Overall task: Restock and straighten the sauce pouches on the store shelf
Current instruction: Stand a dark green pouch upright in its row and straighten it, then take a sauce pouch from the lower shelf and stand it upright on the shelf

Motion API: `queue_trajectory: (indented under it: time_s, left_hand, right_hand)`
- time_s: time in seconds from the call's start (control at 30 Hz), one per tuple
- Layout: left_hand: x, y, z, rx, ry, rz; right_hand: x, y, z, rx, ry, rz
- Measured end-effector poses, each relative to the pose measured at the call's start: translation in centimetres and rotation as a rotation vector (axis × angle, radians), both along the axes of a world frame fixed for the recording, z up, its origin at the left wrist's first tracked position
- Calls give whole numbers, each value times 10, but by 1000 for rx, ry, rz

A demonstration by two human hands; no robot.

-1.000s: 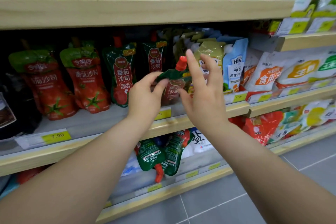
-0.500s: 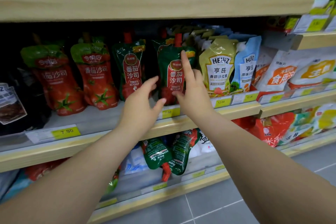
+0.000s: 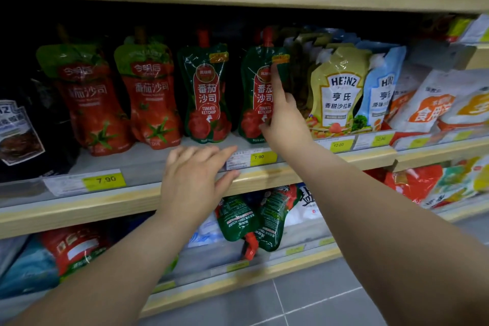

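Note:
Two dark green ketchup pouches stand upright on the middle shelf (image 3: 148, 161): one (image 3: 205, 95) at centre, another (image 3: 255, 92) to its right. My right hand (image 3: 284, 119) rests against the right pouch's front, index finger stretched up along it and thumb at its lower edge. My left hand (image 3: 195, 180) hovers empty and spread over the shelf's front lip, below the two pouches. Two red tomato sauce pouches (image 3: 92, 98) (image 3: 152, 98) stand further left.
Yellow (image 3: 338, 92) and blue (image 3: 383, 92) Heinz pouches stand right of the ketchup, white bags (image 3: 434, 103) beyond. A dark pouch (image 3: 18, 130) sits far left. Two green ketchup pouches (image 3: 254, 217) hang spout down on the lower shelf. Grey floor tiles lie below.
The green pouch went from tilted in both hands to upright on the shelf. My left hand let go and dropped to the shelf lip; my right hand stays against the pouch.

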State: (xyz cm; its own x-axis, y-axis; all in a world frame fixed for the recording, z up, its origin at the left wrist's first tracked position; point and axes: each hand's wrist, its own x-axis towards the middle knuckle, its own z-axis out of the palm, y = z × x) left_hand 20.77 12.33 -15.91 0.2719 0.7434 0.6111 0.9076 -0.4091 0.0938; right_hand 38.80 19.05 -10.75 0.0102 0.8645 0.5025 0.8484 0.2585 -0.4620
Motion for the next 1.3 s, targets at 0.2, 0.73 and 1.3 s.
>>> queue_trajectory:
  time_s: [0.2,0.73,1.3]
  left_hand:
    - [0,-2,-1,31,3,-3]
    - [-15,-46,-62,96,-74,-290]
    - [-18,-66,-97,-457,-277,-179]
  right_hand:
    - [-5,13,6,-70,-116,-87]
    - [-2,-108,-96,341,-163,190]
    - [-24,-119,-138,-148,-461,102]
